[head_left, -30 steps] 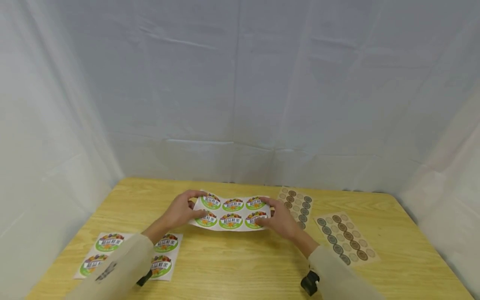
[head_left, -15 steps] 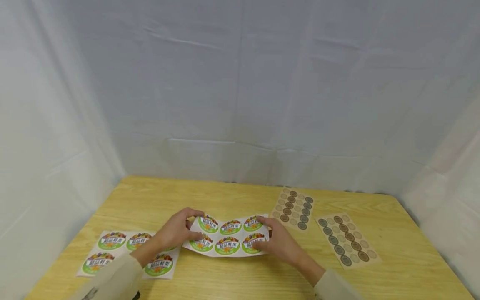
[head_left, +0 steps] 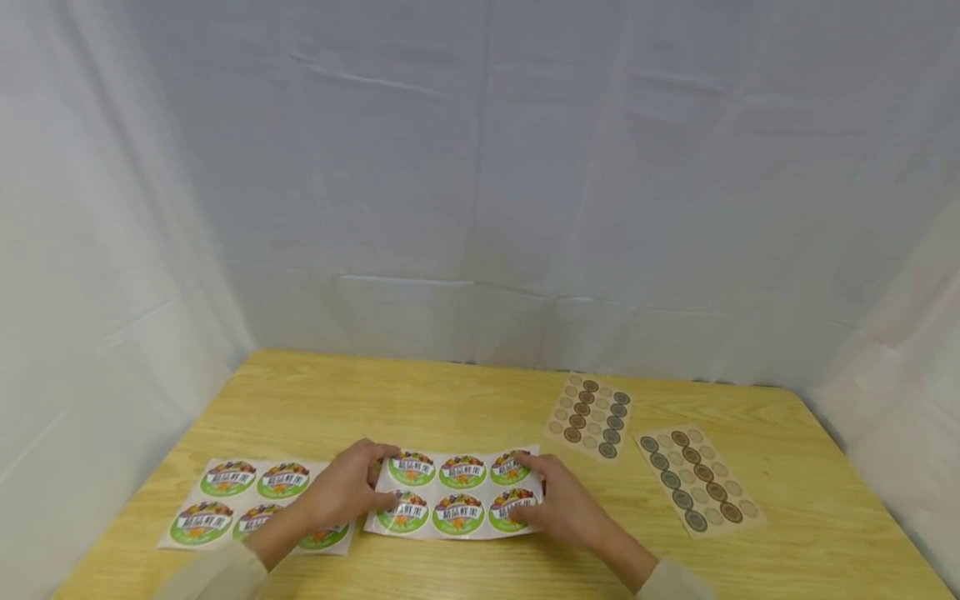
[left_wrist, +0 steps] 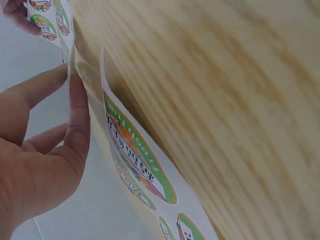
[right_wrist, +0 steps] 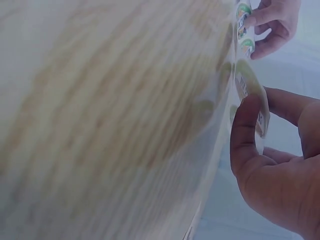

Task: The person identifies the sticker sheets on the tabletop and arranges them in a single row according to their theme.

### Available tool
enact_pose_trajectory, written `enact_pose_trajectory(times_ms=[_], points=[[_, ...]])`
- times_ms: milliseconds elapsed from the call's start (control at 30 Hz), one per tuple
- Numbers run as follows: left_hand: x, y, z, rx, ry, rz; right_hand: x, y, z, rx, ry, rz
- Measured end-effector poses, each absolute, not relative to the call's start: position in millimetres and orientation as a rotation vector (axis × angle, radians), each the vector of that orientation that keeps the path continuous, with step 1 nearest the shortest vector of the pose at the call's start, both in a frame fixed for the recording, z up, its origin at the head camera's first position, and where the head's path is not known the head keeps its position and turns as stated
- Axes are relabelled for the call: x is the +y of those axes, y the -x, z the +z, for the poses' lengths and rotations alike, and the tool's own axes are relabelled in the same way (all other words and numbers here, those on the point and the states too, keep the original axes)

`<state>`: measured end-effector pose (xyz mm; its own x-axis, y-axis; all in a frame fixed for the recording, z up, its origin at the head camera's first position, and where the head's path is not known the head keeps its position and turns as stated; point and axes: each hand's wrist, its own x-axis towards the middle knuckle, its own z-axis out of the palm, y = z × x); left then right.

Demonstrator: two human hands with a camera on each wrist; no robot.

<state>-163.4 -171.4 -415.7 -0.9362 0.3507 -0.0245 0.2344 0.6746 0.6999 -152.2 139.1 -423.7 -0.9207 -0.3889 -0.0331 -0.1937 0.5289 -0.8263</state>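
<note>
A white sheet of round fruit stickers spans my two hands low over the front middle of the table, its surface slightly bowed. My left hand pinches its left edge, thumb on the printed face. On the opposite edge my right hand grips it the same way. The left wrist view shows the left hand with thumb and fingers on either side of the sheet's edge. In the right wrist view, the right hand pinches the sheet near the tabletop. A similar sticker sheet lies at left, partly hidden by my left forearm.
Two tan sheets of small round stickers lie on the right: one farther back, the other nearer the right side. The wooden table is bordered by white curtains behind and at both sides.
Both hands have brought the fruit sticker sheet toward me and lower, closer to the tabletop. The back tan sheet is now less covered. Both hands keep their hold.
</note>
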Motion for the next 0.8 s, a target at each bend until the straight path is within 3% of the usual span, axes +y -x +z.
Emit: enact_pose_trajectory(times_ms=[800], points=[[-176,146,-416,2.8,-0.347,0.995,132,147,-430,2.599,0.518,-1.152]])
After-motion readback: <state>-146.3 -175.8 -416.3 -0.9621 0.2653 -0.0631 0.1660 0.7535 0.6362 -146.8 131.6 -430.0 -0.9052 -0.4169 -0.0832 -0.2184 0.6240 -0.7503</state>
